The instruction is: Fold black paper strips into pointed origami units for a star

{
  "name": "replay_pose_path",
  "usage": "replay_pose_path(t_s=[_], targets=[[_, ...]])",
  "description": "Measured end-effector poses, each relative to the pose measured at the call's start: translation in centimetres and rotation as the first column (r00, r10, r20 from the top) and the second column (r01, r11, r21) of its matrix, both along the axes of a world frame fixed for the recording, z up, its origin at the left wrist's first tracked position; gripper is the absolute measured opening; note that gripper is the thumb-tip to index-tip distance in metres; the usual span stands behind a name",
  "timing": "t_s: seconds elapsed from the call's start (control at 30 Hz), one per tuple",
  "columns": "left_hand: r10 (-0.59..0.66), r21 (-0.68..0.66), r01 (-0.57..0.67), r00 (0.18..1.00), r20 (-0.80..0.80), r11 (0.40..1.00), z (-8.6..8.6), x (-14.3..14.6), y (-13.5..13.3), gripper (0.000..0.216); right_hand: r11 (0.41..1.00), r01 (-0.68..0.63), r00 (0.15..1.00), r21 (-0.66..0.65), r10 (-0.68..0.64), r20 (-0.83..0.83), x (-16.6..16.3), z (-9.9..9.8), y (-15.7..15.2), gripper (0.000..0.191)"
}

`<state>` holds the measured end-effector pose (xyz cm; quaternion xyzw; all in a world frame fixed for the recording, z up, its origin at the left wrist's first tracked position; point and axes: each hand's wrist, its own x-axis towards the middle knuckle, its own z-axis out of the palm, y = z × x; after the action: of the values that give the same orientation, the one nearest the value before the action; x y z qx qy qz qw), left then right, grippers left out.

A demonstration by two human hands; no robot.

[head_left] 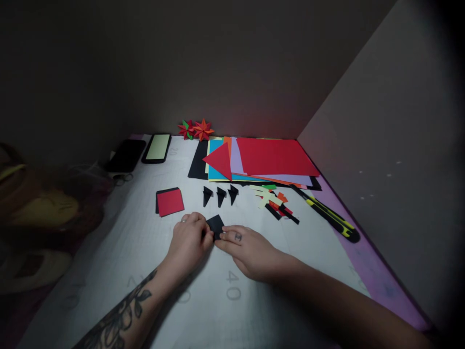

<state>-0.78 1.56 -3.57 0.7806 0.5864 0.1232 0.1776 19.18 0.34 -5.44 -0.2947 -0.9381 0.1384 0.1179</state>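
Observation:
A small black paper square (215, 225) lies on the white cutting mat (145, 271), and both my hands pinch it. My left hand (189, 241) has its fingers curled onto the paper's left edge. My right hand (244, 248) presses its fingertips on the lower right edge. Just beyond stand three folded black paper points (220, 195) in a row. A red square on a black square (169, 201) lies to the left.
A stack of coloured paper sheets (269, 157) with a red triangle (221, 160) sits at the back. Paper scraps (273, 199) and a yellow-black utility knife (332, 216) lie at right. Two phones (157, 147) and two paper stars (196, 129) are at the rear. Walls close the back and right.

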Motion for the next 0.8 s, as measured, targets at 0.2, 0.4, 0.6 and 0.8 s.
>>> replay_pose_path(t_s=[0.2,0.4,0.6,0.8], targets=[[0.008,0.009,-0.009,0.999,0.038,1.000,-0.1,-0.4,-0.1,0.007,0.999,0.042,0.993,0.019,-0.044,0.112,-1.1,0.5,-0.5,0.056],[-0.050,0.000,0.051,0.980,0.194,0.999,-0.1,-1.6,0.3,0.011,0.991,0.128,0.975,0.040,-0.133,0.176,-2.5,1.0,-0.8,0.062],[-0.100,0.013,0.100,0.966,0.236,0.995,-0.2,-2.2,0.4,0.016,0.985,0.149,0.988,0.090,-0.145,-0.058,-1.2,-0.1,-1.4,0.041],[-0.135,0.032,0.131,0.947,0.293,0.991,-0.5,-2.7,0.4,0.027,0.976,0.082,0.984,0.202,-0.047,-0.172,0.4,0.7,-0.5,0.033]])
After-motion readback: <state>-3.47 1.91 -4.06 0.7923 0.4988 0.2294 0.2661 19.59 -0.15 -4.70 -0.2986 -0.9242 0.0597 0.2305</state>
